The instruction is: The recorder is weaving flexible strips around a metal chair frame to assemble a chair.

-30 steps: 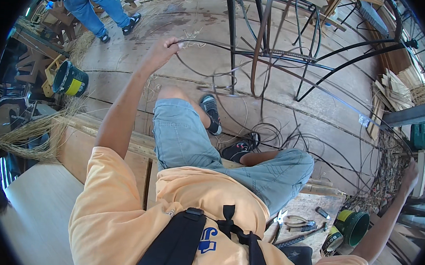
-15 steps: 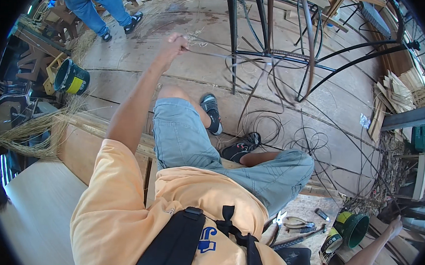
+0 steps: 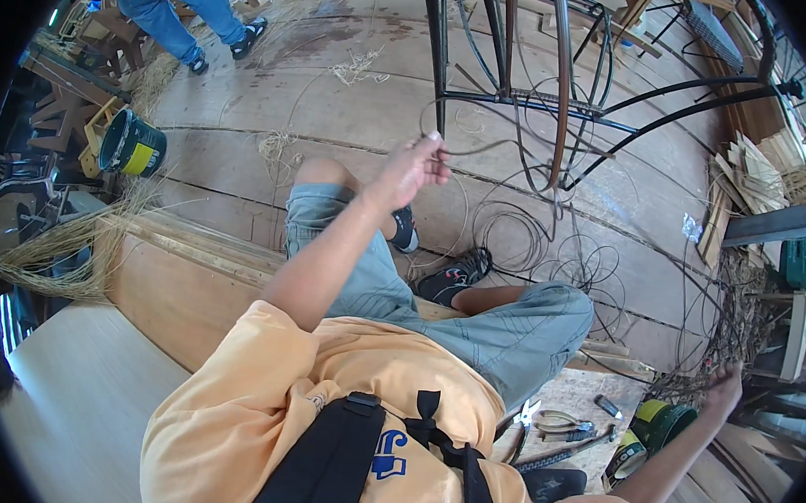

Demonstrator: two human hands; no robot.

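Observation:
Ahead of my left knee, my left hand [image 3: 413,172] is closed in a pinch on a thin brown strand [image 3: 485,147]. From there the strand curves right, in loops before a dark metal frame [image 3: 535,104] with thin legs and curved bars. Loose coils [image 3: 511,240] of similar strand lie on the floor near my shoe. My right hand [image 3: 722,391] is stretched far out to the right, beside a heap of tangled strands [image 3: 726,335]. Motion smears its fingers, so I cannot tell whether it grips anything.
Pliers [image 3: 559,419], cutters [image 3: 527,415] and other tools lie on a board at my right. Dark green buckets [image 3: 667,424] stand beyond them; another bucket [image 3: 133,144] is at left. A person in blue jeans [image 3: 173,2] stands far left. Wood strips [image 3: 749,182] are piled at right.
My left hand has come right and nearer to me with the strand, which now hangs in slacker loops. My right hand has moved forward and slightly inward.

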